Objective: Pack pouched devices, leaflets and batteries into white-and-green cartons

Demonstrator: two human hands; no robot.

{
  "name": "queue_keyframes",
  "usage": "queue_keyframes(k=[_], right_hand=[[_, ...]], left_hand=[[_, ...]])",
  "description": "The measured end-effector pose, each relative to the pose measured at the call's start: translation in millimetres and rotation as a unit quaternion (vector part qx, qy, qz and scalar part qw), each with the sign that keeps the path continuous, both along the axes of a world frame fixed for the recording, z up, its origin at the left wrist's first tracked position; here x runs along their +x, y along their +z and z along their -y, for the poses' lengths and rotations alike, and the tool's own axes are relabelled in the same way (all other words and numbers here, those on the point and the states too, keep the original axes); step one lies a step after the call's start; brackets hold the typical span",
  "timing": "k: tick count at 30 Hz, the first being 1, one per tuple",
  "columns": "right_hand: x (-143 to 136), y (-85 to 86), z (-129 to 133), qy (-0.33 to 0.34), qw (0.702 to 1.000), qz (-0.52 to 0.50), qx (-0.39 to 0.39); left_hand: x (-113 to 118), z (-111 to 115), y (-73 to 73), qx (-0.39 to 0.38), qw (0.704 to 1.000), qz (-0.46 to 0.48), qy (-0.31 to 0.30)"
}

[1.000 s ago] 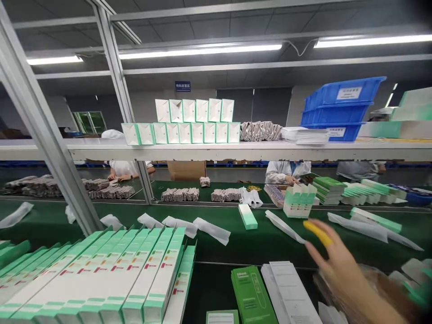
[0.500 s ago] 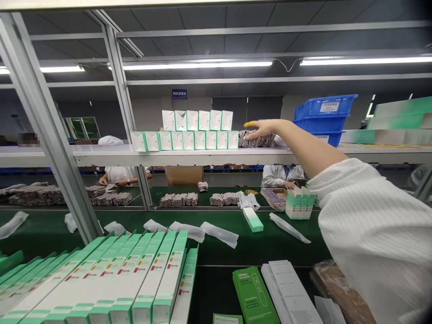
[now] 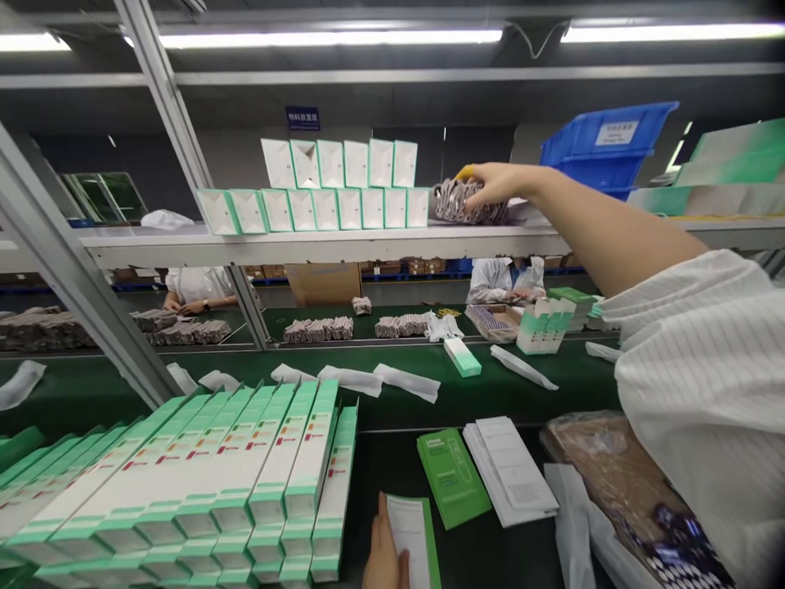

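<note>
1. Since the earlier frame, the right hand has come down from hovering by the folded bundles to touching them, and the left hand has entered view at the bottom.
2. The folded bundles sit on the raised shelf, directly under the right hand's fingers. Their row runs left to right, along the shelf.
3. The right hand is much the nearer; its forearm reaches in from the right. Its fingers curve over the bundles, but I cannot tell whether they have closed on them.
4. The left hand lies far below, beside the green-edged booklet, fingers extended, thumb near its lower part. Whether it grips is unclear.
5. White boxes stand just left of the bundles; blue bins are farther right.
</note>
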State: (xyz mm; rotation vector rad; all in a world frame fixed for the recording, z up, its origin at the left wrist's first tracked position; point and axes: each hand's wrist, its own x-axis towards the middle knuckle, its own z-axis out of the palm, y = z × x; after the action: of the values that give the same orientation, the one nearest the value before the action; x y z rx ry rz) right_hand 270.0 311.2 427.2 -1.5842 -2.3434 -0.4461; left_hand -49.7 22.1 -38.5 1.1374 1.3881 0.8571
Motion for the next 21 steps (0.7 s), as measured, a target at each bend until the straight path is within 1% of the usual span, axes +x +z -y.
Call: queue_keyframes(k=[2, 3, 5, 6, 8, 9, 11, 12, 14, 16, 17, 19, 20, 21], right_hand=[[6, -2.1, -1, 0.001, 0.997, -0.076, 0.009], [8, -3.4, -1, 0.003, 0.992, -0.122, 0.015], [11, -6.1, 2, 0.009, 0.98, -0.196, 0.027], [12, -7.3, 3, 0.013, 0.975, -0.219, 0.03], [12, -9.1, 8, 0.022, 0.968, -0.248, 0.037], [11, -9.8, 10, 0.028, 0.963, -0.263, 0.041], [10, -11.0, 13, 0.036, 0.955, -0.291, 0.051], [9, -11.7, 14, 0.04, 0.95, -0.303, 0.055], [9, -12.9, 15, 0.054, 0.941, -0.33, 0.062], [9, -12.5, 17, 0.078, 0.924, -0.368, 0.071], [8, -11.1, 18, 0.092, 0.912, -0.392, 0.077], [7, -5.0, 25, 0.119, 0.883, -0.444, 0.094], [6, -0.4, 31, 0.133, 0.869, -0.466, 0.104], [4, 4.7, 39, 0.141, 0.85, -0.495, 0.112]], left_hand=[[0, -2, -13.4, 0.036, 0.994, -0.097, -0.022], [0, -3, -20.4, 0.062, 0.984, -0.16, -0.037], [-1, -1, -32.5, 0.12, 0.95, -0.283, -0.059], [-1, 0, -36.4, 0.143, 0.931, -0.329, -0.062], [3, 2, -37.1, 0.178, 0.898, -0.395, -0.07], [7, 3, -33.5, 0.188, 0.886, -0.415, -0.085], [24, 2, -19.0, 0.206, 0.871, -0.423, -0.14], [36, -1, -9.3, 0.221, 0.865, -0.415, -0.177], [66, -8, 11.1, 0.277, 0.842, -0.393, -0.244], [104, -20, 27.2, 0.357, 0.806, -0.364, -0.3], [124, -28, 31.8, 0.4, 0.783, -0.349, -0.324], [167, -44, 33.0, 0.469, 0.733, -0.339, -0.358], [187, -53, 29.8, 0.489, 0.707, -0.345, -0.376], [206, -62, 24.6, 0.493, 0.688, -0.359, -0.393]])
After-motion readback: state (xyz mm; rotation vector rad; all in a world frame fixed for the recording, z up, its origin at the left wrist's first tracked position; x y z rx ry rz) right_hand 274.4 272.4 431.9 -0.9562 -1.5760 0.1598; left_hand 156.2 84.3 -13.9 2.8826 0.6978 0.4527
